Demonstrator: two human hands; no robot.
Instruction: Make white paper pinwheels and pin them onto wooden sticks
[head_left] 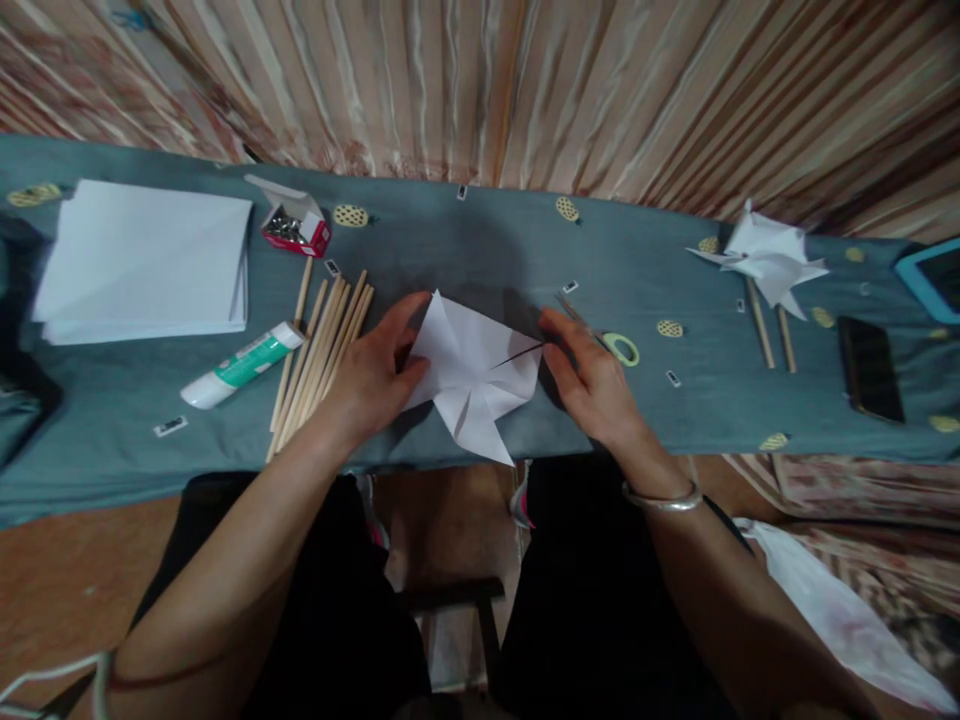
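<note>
A white paper pinwheel (476, 375), its slit corners curled into blades, is between my two hands over the near edge of the cloth-covered table. My left hand (382, 365) grips its left side, with the thumb on the paper and the fingers at the upper left edge. At the right, my right hand (589, 375) has its thumb and fingertips closed around the tip of a paper corner. A pair of scissors (619, 348) with a pale green handle lies just beyond my right hand, its blades partly hidden. Wooden sticks (319, 350) lie beside my left forearm.
At the left are a stack of white paper (146, 260), a glue stick (244, 367) and an open red box (296, 230) of small metal pieces. To the right lie paper pinwheels (772, 255) with sticks, a black phone (870, 368) and a blue-edged device (934, 280). A curtain (465, 90) hangs behind.
</note>
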